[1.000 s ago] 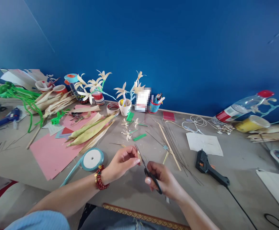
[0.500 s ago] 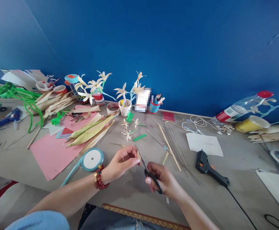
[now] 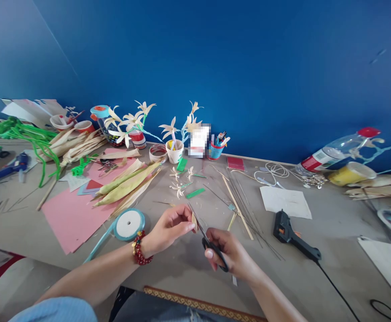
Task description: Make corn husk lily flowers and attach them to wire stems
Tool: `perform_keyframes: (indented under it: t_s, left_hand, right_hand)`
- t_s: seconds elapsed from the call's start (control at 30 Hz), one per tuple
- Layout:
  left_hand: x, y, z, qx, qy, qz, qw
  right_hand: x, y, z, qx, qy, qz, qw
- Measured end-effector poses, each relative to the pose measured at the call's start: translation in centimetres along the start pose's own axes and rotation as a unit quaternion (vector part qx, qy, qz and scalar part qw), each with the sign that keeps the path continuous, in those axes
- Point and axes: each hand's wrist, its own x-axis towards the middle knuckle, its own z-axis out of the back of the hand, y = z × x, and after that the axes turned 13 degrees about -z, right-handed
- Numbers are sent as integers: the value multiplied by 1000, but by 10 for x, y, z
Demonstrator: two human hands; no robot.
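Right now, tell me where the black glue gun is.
In the head view, the black glue gun lies on the table to the right of the right hand, just below the white paper.

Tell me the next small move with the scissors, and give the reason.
Probably a short, careful snip along the edge of the pale piece: the left hand pinches it, and the right hand holds the scissors with the blades right beside it, close to the fingers.
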Motion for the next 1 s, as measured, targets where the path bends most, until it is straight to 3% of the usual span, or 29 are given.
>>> perform_keyframes:
  t_s: [0.7,1.0]
  left_hand:
    - [-1,-2,0,22,12,4,1000]
    - [-1,3,3,-11,13,1,1000]
  right_hand:
    - [2,-10,5,-20,-11,-10,1000]
    - [0,2,18,-45,-51,-15,998]
